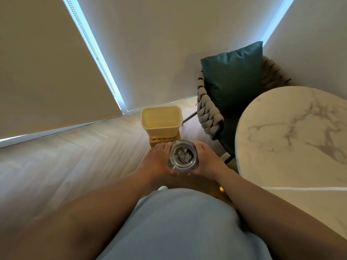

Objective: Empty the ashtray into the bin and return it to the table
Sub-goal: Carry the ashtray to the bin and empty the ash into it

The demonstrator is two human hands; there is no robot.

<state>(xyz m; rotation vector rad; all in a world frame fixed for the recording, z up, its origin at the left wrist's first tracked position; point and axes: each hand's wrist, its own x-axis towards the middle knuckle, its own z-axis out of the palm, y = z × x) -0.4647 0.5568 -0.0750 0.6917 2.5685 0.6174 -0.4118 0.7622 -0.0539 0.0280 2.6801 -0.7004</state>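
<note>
The ashtray (183, 156) is sitting level between the two hands, held up over the floor, its round glass bowl showing a dark heap of ash in the middle. The left hand (159, 159) is pressing flat against its left side, fingers stretched forward along the rim and thumb tucked under the near edge. The right hand (206, 159) is doing the same on the other side, so both palms are clasping the ashtray between them and neither is closing into a fist.

Just beyond the fingertips, the yellow bin (161, 120) is standing open on the wooden floor (75, 156), its mouth facing up and its inside looking bare as far as can be seen. To the right of the right hand, the round marble table (293, 139) is spreading out close by, apart from the ashtray. Beyond the right hand and behind the table, a woven chair (208, 111) is carrying a dark teal cushion (234, 79) upright against its back. Nearer than both wrists, the person's pale blue garment (180, 226) is filling the lower view.
</note>
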